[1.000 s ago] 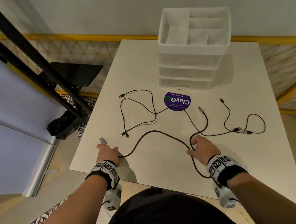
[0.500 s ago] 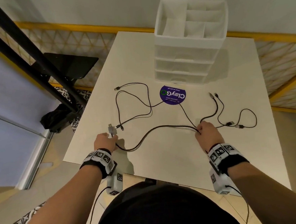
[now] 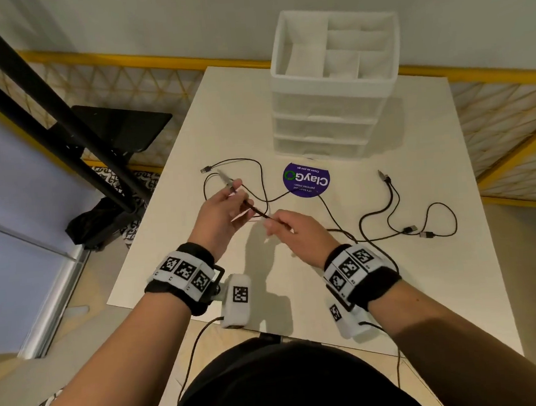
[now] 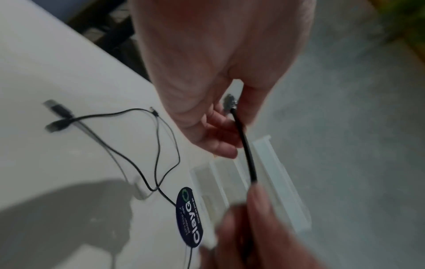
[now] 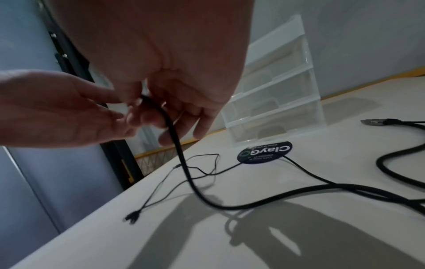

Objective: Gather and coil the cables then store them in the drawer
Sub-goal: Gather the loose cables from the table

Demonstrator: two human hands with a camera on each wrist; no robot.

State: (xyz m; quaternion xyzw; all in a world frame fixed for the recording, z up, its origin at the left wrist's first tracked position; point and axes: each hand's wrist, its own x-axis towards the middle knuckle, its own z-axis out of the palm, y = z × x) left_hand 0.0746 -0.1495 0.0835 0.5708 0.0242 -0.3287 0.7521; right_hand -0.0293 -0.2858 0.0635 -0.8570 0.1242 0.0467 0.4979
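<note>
Both hands are up off the tabletop [image 3: 456, 284] with the thick black cable [image 3: 256, 210] stretched short between them. The left hand [image 3: 218, 212] pinches it near the silver plug end and the right hand [image 3: 297, 229] pinches it a bit further along. The rest trails down and runs off to the right.

What worries me is the tangle. That trailing length crosses the thin cable [image 3: 262, 184] lying by the purple sticker [image 3: 306, 179], and further right it lies close to the short looped cable [image 3: 433, 220]. If the coil gets pulled in fast, I'd guess it drags the others along or knots up with them. A loose plug could also whip off the edge. The drawer unit [image 3: 332, 103] sits at the back, all drawers closed, so nothing's stored yet.
</note>
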